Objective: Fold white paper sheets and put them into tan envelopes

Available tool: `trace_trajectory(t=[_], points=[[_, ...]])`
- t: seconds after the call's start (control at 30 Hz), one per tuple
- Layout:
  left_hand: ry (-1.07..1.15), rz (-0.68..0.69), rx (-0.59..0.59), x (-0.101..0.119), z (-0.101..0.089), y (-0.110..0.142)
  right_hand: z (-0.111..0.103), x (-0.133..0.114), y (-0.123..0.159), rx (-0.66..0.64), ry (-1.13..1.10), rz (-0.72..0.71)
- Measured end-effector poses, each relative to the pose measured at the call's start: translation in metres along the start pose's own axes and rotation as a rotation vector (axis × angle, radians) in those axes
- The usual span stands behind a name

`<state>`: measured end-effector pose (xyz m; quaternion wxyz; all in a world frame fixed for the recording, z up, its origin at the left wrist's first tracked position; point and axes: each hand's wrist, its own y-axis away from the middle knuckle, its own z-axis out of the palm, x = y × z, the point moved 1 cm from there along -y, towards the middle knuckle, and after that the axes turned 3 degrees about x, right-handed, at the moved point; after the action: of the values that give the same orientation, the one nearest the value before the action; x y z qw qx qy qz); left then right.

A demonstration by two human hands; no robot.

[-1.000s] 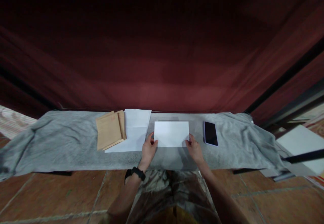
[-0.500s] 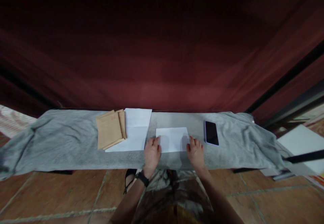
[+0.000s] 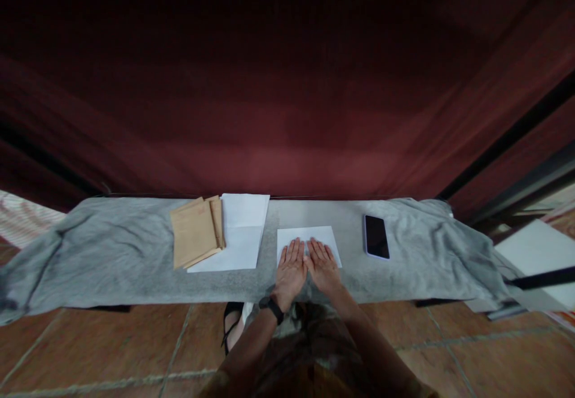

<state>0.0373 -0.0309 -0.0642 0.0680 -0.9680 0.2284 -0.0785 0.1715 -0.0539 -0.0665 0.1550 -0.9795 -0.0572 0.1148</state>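
Note:
A folded white sheet of paper (image 3: 309, 232) lies in front of me on the grey cloth. My left hand (image 3: 291, 269) rests flat on its left half, fingers stretched out and pointing away from me. Beside it my right hand (image 3: 323, 266) lies palm down on the right half, its fingers also straight. The two hands nearly meet at the paper's middle and cover much of its near part. Neither hand grips anything. A dark watch sits on my left wrist.
Brown envelopes (image 3: 194, 235) lie to the left, partly over larger white sheets (image 3: 245, 236). A phone (image 3: 376, 237) with a pale purple edge lies to the right. Grey cloth (image 3: 126, 254) covers the narrow table. A dark red curtain (image 3: 287, 164) hangs behind it.
Both hands have moved inward from the left and right edges of the folded paper onto its middle, and the fingers have straightened flat. The paper stays in place.

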Motion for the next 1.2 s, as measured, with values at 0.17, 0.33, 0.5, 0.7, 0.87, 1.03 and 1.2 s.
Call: trace_trajectory(t=[0.17, 0.33, 0.5, 0.7, 0.87, 1.03, 1.2], points=[[-0.006, -0.084, 0.048, -0.014, -0.007, 0.004, -0.003, 0.021, 0.012, 0.089, 0.063, 0.021], [-0.017, -0.169, 0.076, -0.031, -0.012, 0.009, -0.004, 0.037, 0.026, 0.159, 0.120, 0.042], [-0.052, -0.322, 0.127, -0.022, -0.017, 0.003, -0.003, 0.040, 0.031, 0.182, 0.134, 0.055], [0.056, -0.143, 0.105, 0.036, -0.010, -0.028, -0.004, 0.037, 0.029, 0.121, 0.134, 0.087], [0.058, -0.103, 0.069, 0.035, 0.000, -0.035, -0.008, 0.037, 0.029, 0.075, 0.111, 0.100], [0.030, -0.056, 0.095, 0.009, 0.001, -0.027, -0.009, 0.029, 0.021, 0.056, 0.082, 0.165], [0.014, -0.012, 0.046, 0.005, 0.000, -0.025, -0.006, -0.001, -0.019, -0.065, -0.049, 0.091]])
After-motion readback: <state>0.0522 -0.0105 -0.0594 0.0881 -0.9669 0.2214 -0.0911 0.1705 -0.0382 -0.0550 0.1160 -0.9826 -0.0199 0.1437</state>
